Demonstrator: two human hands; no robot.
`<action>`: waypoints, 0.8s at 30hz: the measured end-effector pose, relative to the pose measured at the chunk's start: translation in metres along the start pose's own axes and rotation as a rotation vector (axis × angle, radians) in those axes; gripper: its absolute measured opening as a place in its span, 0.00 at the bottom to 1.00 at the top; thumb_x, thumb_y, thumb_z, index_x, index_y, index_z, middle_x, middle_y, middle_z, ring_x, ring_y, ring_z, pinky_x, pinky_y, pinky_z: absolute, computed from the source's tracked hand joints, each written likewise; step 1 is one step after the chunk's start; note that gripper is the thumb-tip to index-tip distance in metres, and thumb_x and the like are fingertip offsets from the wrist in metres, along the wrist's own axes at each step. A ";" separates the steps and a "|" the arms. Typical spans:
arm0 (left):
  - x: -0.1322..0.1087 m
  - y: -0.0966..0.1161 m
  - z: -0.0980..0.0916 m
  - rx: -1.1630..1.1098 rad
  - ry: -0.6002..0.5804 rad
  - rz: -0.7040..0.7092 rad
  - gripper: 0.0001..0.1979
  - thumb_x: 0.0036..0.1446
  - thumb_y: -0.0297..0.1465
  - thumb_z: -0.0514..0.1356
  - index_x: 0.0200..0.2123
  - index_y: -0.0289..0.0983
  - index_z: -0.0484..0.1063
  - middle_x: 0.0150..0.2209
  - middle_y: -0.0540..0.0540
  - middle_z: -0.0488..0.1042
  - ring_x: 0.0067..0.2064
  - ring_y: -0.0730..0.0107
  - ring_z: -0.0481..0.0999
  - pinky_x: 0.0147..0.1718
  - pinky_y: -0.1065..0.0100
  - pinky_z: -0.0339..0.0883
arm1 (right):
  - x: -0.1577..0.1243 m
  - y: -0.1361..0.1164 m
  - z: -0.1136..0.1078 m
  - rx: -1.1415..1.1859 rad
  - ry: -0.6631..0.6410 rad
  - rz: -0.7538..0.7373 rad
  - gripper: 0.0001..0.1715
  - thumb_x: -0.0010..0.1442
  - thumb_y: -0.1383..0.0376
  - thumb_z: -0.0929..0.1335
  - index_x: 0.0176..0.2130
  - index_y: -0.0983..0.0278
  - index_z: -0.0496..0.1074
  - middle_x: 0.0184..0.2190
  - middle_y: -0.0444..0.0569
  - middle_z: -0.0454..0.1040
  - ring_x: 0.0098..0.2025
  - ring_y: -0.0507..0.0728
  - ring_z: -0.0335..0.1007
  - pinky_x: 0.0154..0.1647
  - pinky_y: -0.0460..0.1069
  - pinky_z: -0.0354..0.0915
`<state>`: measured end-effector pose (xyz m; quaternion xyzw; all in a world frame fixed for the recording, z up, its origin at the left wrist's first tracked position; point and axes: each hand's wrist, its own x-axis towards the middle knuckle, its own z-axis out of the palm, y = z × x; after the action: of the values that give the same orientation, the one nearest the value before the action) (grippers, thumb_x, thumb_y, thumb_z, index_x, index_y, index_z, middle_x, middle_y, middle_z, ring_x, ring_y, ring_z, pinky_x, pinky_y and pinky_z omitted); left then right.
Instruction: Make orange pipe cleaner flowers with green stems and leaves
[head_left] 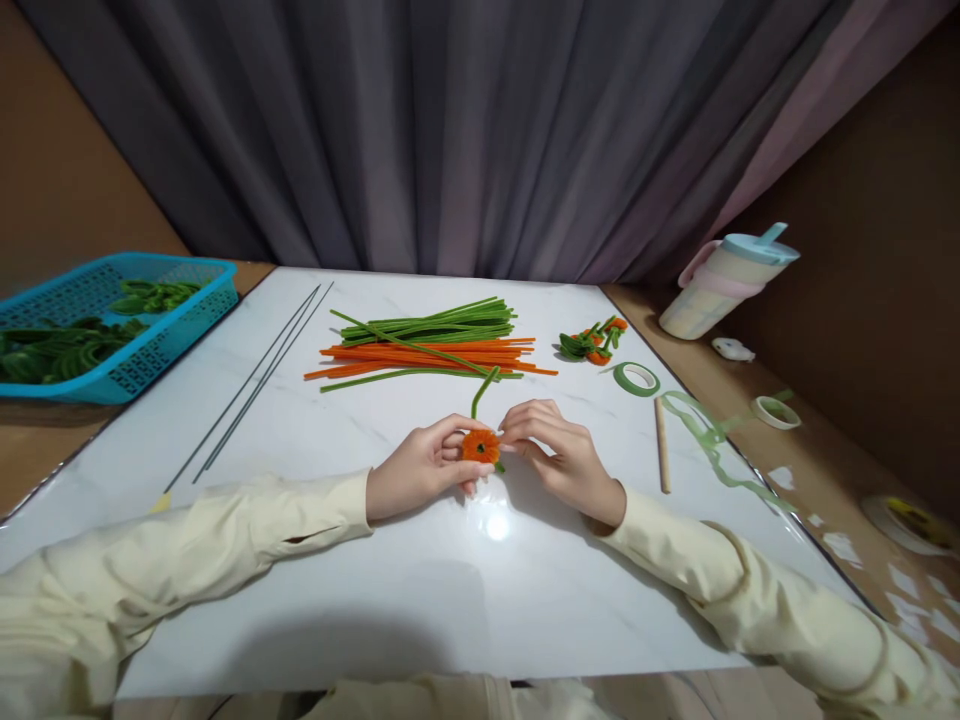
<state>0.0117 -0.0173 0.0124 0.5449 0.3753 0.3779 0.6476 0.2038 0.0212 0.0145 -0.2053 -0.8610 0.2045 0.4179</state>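
Observation:
Between my hands is an orange pipe-cleaner flower (480,447) with a dark centre. My left hand (420,465) pinches it from the left, thumb below and fingers behind. A green pipe-cleaner piece (484,392) sticks up just above the flower, and a bit of green shows under its right side. My right hand (562,455) has its fingertips pinched together at the flower's upper right edge. Whether they grip the petal or only touch it is hard to tell. Beyond lie bundles of green pipe cleaners (450,322) and orange pipe cleaners (427,354).
A blue basket (124,372) with green pieces stands left, near thin wires (262,380). To the right are small orange-and-green flowers (596,342), green tape (637,379), a wooden stick (662,445), a tangled green strip (705,435) and a tumbler (724,283). A curtain hangs behind.

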 end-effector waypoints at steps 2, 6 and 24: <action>0.000 -0.002 0.000 0.034 0.015 0.011 0.16 0.49 0.30 0.63 0.41 0.34 0.65 0.27 0.52 0.71 0.24 0.76 0.70 0.26 0.69 0.67 | 0.000 -0.001 0.001 -0.002 -0.004 -0.008 0.09 0.60 0.74 0.62 0.32 0.63 0.68 0.28 0.49 0.72 0.35 0.55 0.67 0.40 0.54 0.60; -0.001 -0.003 0.000 0.067 0.028 0.017 0.14 0.49 0.30 0.63 0.39 0.33 0.66 0.23 0.52 0.71 0.22 0.77 0.69 0.23 0.70 0.66 | -0.001 -0.003 0.002 -0.045 -0.004 -0.047 0.10 0.59 0.76 0.61 0.33 0.63 0.67 0.28 0.49 0.71 0.36 0.55 0.68 0.41 0.54 0.60; -0.002 -0.005 -0.001 0.094 0.007 0.019 0.11 0.50 0.31 0.62 0.36 0.34 0.65 0.21 0.53 0.70 0.22 0.76 0.70 0.25 0.70 0.67 | -0.005 -0.016 0.006 -0.731 -0.034 -0.348 0.14 0.57 0.80 0.56 0.31 0.67 0.65 0.28 0.48 0.73 0.37 0.55 0.69 0.44 0.53 0.56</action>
<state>0.0105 -0.0193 0.0078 0.5770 0.3897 0.3680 0.6163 0.1994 0.0042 0.0164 -0.1881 -0.9057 -0.1857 0.3314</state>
